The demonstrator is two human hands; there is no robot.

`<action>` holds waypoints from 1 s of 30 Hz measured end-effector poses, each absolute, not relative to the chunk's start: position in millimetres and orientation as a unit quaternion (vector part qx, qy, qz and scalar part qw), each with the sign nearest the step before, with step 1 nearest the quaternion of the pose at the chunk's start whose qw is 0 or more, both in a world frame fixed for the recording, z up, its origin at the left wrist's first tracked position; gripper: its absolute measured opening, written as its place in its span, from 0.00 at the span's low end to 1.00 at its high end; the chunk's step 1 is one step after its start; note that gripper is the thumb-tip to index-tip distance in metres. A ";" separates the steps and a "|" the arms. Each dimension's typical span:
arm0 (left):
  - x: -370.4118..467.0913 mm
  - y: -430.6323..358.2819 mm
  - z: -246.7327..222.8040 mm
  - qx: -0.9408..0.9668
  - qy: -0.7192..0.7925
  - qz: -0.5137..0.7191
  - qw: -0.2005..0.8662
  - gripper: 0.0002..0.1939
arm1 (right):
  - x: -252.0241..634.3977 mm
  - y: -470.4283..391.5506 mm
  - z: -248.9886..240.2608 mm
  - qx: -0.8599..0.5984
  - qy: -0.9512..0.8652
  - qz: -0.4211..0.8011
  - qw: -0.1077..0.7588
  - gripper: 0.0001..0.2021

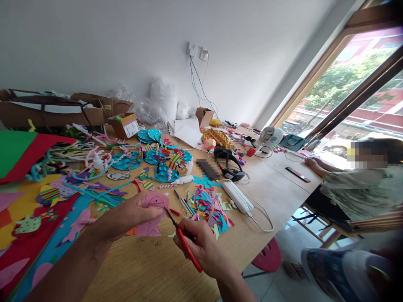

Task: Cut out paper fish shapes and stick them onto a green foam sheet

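Your wooden table (163, 268) is crowded: a heap of coloured paper scraps (209, 207) lies just beyond your right hand, a white power strip (237, 196) sits to the right of that heap with its cord trailing toward the table edge, and a few pencils (182, 204) lie between the heap and your work. Further back are blue paper discs decorated with fish (165, 161), a tangle of pipe cleaners (78, 157), a black headset (231, 165) and a small white fan (269, 136). To your left, sheets of red, yellow and blue foam (28, 235) overlap under your forearm. Another person sits at the far right edge with a hand (310, 162) resting on the table, well apart from yours. Nothing lies between your two hands but the work itself. Your left hand (135, 214) pinches a pink paper fish (153, 214), thumb on top near the head end and fingers curled beneath, holding it just above the tabletop in front of you. Your right hand (201, 245) is clenched around the red-handled scissors (184, 241), whose blades point up and to the left, tips meeting the fish's right edge. The fish's long axis runs roughly away from you, head at the far end and tail toward you.
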State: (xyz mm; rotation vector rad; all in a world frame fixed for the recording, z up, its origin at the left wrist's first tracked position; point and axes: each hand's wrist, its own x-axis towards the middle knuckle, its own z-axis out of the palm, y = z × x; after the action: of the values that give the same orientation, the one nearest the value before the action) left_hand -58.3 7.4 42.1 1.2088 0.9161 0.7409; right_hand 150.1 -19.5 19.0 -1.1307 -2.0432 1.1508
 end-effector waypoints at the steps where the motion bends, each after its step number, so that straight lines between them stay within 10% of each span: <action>1: -58.4 7.2 42.6 0.536 0.404 0.325 0.666 0.08 | 150.7 -19.4 17.9 -0.418 -0.761 0.420 0.264 0.18; 30: -42.8 7.5 32.2 0.521 0.344 0.409 0.666 0.10 | 120.0 -22.1 -2.2 -0.336 -0.546 0.659 0.392 0.28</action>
State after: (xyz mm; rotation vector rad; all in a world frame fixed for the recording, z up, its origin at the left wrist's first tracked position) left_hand -42.8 7.5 32.2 1.1761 0.7768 0.9234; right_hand 120.0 -22.1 -2.2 -0.8541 -1.3874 1.6742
